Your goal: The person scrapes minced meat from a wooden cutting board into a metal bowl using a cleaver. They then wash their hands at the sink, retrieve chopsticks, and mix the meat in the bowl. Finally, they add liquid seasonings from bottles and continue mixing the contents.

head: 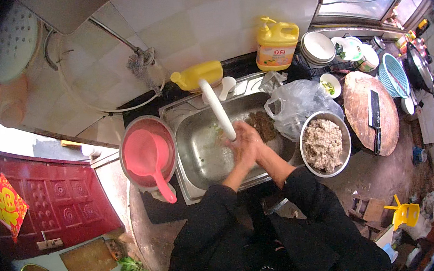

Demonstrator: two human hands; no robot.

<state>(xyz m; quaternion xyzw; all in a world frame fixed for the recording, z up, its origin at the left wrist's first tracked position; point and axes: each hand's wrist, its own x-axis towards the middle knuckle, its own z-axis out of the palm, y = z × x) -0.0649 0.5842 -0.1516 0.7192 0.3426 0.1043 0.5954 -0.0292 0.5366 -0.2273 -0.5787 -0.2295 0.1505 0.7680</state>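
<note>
Beneath the white faucet spout [216, 107], my left hand [243, 154] and my right hand [249, 135] press against each other. They are over the stainless steel sink [200, 165]. Blur and overlap hide the fingers, and no object shows between the palms. Small green scraps and a brown patch lie in the basin. Right of the hands, a metal bowl [325, 144] of minced, pale paste stands beside a crumpled clear plastic bag [300, 101]. On the left, a pink plastic dipper [147, 152] rests in a round basin [130, 176].
A cleaver [374, 111] lies on a round wooden chopping board [352, 121] at the right. Behind the sink are a yellow detergent jug [277, 46] and a yellow bottle on its side [199, 76]. Stacked white bowls [318, 47] and a blue basket [393, 75] stand farther right.
</note>
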